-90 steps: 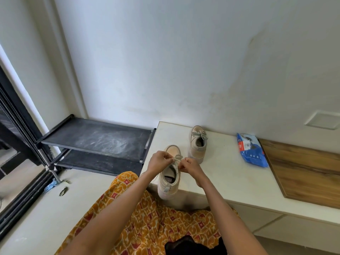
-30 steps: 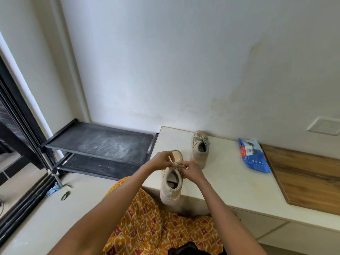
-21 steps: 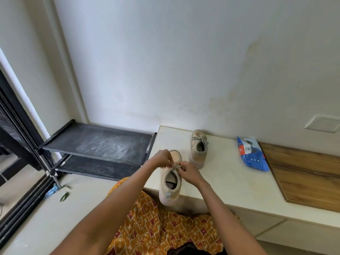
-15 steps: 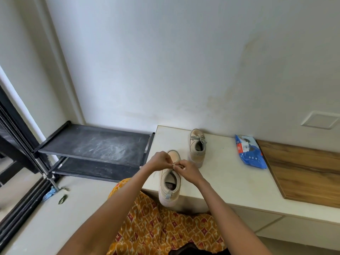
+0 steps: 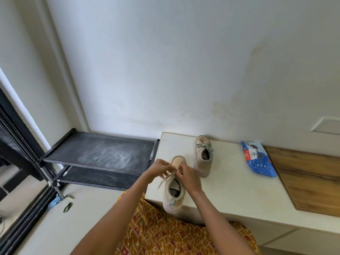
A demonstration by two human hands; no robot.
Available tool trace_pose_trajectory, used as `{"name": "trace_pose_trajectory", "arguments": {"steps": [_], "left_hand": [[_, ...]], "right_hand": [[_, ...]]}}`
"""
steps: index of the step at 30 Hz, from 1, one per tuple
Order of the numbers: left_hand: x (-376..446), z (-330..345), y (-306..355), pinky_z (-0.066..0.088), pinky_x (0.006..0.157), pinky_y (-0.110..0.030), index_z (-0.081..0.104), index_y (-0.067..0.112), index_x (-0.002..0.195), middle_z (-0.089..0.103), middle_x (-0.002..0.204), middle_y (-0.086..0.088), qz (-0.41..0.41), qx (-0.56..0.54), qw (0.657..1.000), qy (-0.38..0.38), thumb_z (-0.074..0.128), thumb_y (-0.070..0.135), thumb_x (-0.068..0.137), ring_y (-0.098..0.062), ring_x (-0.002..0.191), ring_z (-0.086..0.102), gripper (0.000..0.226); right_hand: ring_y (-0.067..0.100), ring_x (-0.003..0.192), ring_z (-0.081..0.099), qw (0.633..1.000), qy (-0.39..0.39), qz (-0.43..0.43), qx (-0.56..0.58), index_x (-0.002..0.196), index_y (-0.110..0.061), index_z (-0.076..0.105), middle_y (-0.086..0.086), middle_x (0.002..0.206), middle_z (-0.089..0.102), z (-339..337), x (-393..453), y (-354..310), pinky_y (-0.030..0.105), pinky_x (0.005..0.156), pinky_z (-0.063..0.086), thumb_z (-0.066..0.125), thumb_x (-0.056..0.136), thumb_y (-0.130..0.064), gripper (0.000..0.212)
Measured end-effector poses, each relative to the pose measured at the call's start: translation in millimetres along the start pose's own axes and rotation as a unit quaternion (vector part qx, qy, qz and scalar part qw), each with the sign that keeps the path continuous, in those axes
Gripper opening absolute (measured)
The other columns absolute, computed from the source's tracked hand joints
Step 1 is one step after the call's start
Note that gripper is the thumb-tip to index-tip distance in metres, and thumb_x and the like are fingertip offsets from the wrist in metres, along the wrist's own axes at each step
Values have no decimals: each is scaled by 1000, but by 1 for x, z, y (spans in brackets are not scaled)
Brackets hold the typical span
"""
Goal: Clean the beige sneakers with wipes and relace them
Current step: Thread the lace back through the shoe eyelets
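Observation:
Two beige sneakers stand on a white bench [image 5: 230, 192]. The near sneaker [image 5: 173, 194] sits at the front edge, its heel overhanging toward me. My left hand [image 5: 160, 169] and my right hand [image 5: 187, 176] meet over its tongue, each pinching part of the pale lace [image 5: 165, 178]; one lace end trails down the shoe's left side. The far sneaker [image 5: 203, 159] stands behind, toe to the wall, its lace tied in a bow. A blue pack of wipes [image 5: 258, 159] lies to the right.
A wooden board [image 5: 309, 179] covers the bench's right part. A dusty black two-tier shoe rack [image 5: 103, 155] stands left of the bench against the wall. A dark sliding-door frame [image 5: 20, 162] runs along the far left. My patterned orange clothing [image 5: 171, 234] fills the bottom.
Both hands have stayed on the near sneaker's lace, working it with small motions. A loose lace end now shows on the shoe's left side. The camera shifted slightly.

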State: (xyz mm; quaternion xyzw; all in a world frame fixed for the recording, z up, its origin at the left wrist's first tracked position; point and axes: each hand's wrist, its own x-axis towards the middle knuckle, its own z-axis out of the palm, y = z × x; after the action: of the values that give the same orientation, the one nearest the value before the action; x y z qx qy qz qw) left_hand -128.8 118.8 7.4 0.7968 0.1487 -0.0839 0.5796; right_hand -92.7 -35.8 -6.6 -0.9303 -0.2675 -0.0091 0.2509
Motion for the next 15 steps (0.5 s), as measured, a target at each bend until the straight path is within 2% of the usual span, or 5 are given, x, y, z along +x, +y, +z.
{"name": "trace_pose_trajectory", "arguments": {"steps": [3,5,8,11,15], "left_hand": [[4,3,-1,50,56,-17,65,5,107,66,82,-4,-29,-23,999,-8,59,13,91,-7,61,61,19],[9,7,-1,50,60,-18,64,6,112,66,85,-4,-36,-9,998,-48,59,13,92,-9,67,61,22],[11,4,3,49,62,-18,67,7,107,66,84,0,-43,25,996,-77,60,17,91,-8,72,60,19],[10,1,0,42,54,-15,67,9,96,64,78,2,-47,42,998,-9,63,18,89,-7,66,54,12],[12,12,-14,39,54,-22,58,4,103,68,76,-3,-69,-103,983,135,53,17,94,-13,59,58,16]], "right_hand": [[24,73,64,1000,5,-7,-2,95,-14,51,6,82,66,3,-2,4,39,63,54,53,93,-28,14],[24,73,64,1000,16,-9,1,94,-14,52,6,82,66,5,-4,8,39,63,53,52,94,-30,15],[22,73,63,1000,24,-16,12,95,-14,54,5,82,66,5,-6,10,37,62,52,52,95,-29,16],[22,72,63,999,31,-30,6,94,-15,53,4,81,65,6,-8,9,36,60,51,51,95,-29,15],[25,74,61,999,35,-18,-2,93,-15,51,3,84,64,8,-10,8,31,54,39,52,94,-26,11]]}}
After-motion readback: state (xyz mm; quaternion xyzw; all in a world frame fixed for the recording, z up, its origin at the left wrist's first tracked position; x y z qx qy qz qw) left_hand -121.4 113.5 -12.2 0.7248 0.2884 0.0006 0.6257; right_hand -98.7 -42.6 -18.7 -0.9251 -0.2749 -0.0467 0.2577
